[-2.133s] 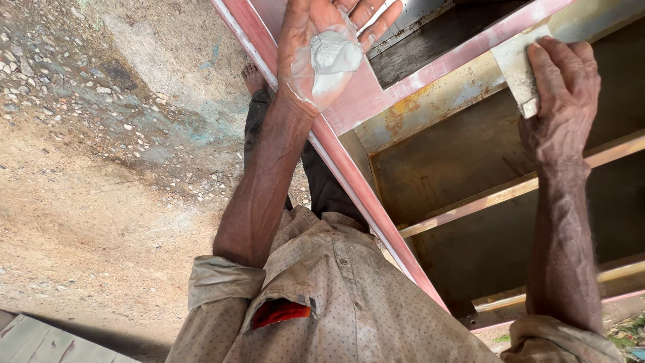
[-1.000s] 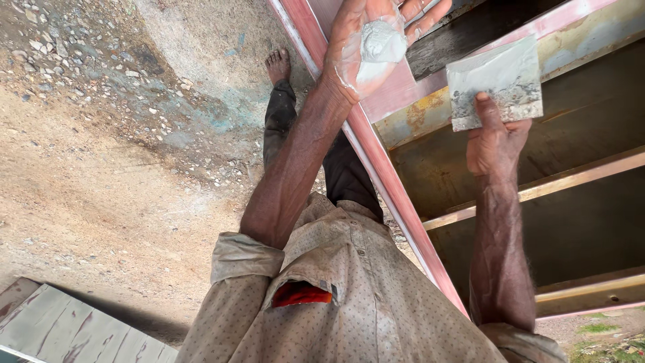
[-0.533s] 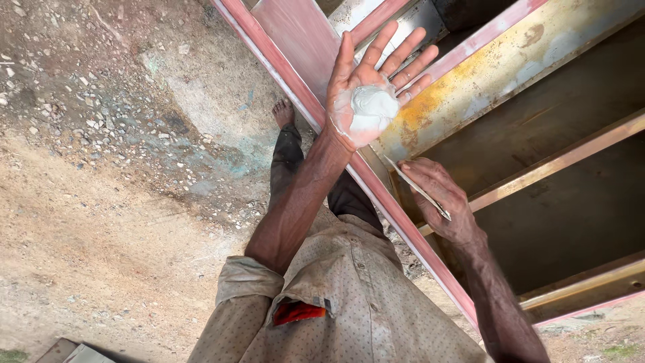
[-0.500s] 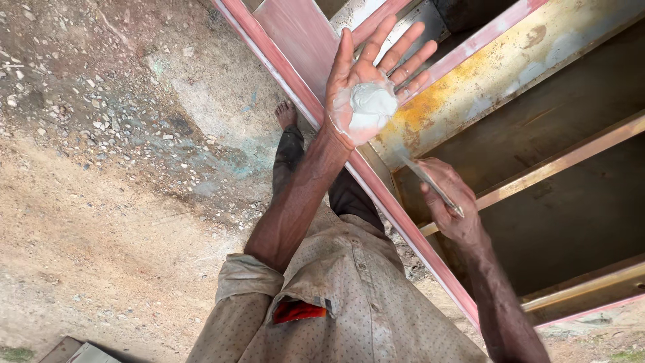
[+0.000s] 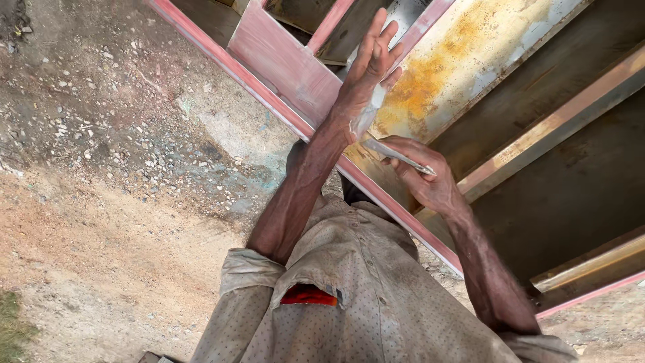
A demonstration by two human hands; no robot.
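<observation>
Two bare hands show: the left hand [image 5: 366,84], one, raised with fingers spread and a single patch of whitish putty [image 5: 366,117] on its palm, and the right hand [image 5: 426,178], one, pinching one thin flat metal scraper blade [image 5: 398,156]. One pink-painted metal frame [image 5: 285,67] lies below, with one rust-yellowed steel panel [image 5: 457,67]. One dotted beige shirt [image 5: 376,302] bears one chest pocket with a red lining [image 5: 309,296].

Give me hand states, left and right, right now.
Left hand: open, fingers spread, white putty on its palm.
Right hand: closed on a thin flat scraper.
</observation>
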